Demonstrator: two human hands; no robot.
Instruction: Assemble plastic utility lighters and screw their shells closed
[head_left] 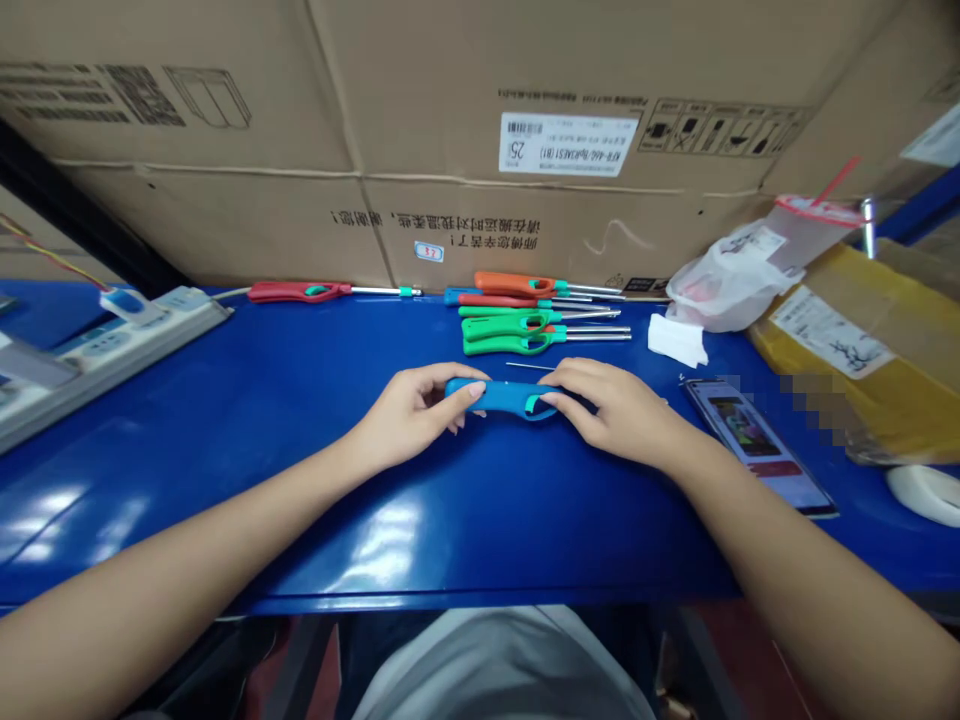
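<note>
Both hands hold a blue lighter handle (504, 396) with a green trigger, lying across the blue table (300, 400). My left hand (420, 410) grips its left end, fingers curled over the top. My right hand (611, 405) grips its right end near the trigger. Just behind the handle a thin metal rod (529, 366) lies on the table. Farther back lies a row of several long-nosed lighters (536, 315) in orange, blue, red and green, metal tubes pointing right. A single red lighter (315, 291) lies to their left.
Big cardboard boxes (450, 130) wall off the back. A power strip (112, 335) sits at the left. At the right are a white folded tissue (677, 340), a plastic bag (731, 280), a phone (757, 445), a yellow parcel (862, 350) and a tape roll (926, 490).
</note>
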